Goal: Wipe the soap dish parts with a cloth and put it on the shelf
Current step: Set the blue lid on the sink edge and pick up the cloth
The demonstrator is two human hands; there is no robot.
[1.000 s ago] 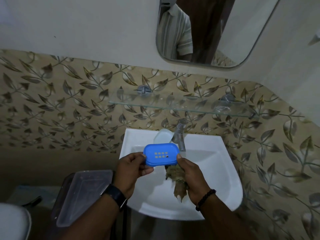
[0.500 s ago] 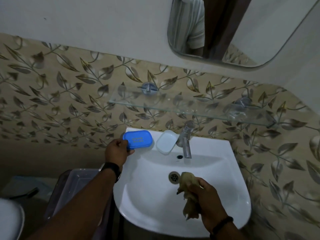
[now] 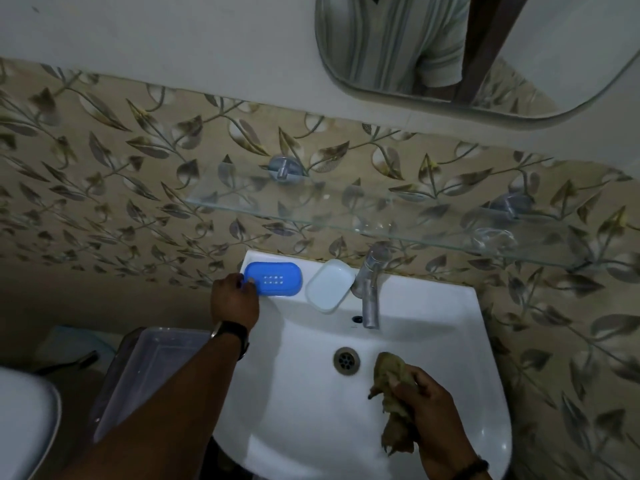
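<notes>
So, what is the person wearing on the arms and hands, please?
Both forearms are bare, with no sleeves in view. The left hand has a wristwatch with a dark strap and a metallic case edge. The right hand has a dark beaded bracelet at the wrist. No gloves are visible, and no rings can be seen.

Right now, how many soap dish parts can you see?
2. The blue slotted part sits on the sink's back left ledge, the left hand touching its end. The white part lies beside it, next to the tap.
</notes>
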